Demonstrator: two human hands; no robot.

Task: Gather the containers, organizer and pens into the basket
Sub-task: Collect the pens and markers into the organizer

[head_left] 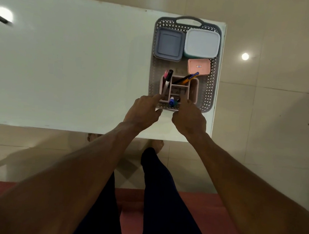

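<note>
While a grey perforated plastic basket (210, 96) with a loop handle at its far rim stands at the 1 o'clock corner of the glossy white table (69, 69), both hands reach to its near end. Inside the basket, at its 11 o'clock corner, lies a square grey-blue lidded container (169, 43); just beside it at 1 o'clock sits a larger white-lidded container with a teal base (202, 43); below that, toward 3 o'clock, is a small pink rectangular box with a label (199, 66). The pale pink compartmented desk organizer (194, 90) fills the 6 o'clock end of the basket and holds pens: a black-and-white marker (167, 81) and a pink one lean toward 11 o'clock, an orange and blue pen (189, 77) leans toward 1 o'clock, and a blue-capped pen (171, 100) stands at the near edge. The left hand (142, 111) has most fingers curled, with one finger extended to touch the organizer's near-left corner. The right hand (188, 118) is likewise curled, one finger stretched to the organizer's near side; neither clearly grasps anything. At 6 o'clock, dark trouser legs (160, 203) stand over a red mat (206, 217).
</note>
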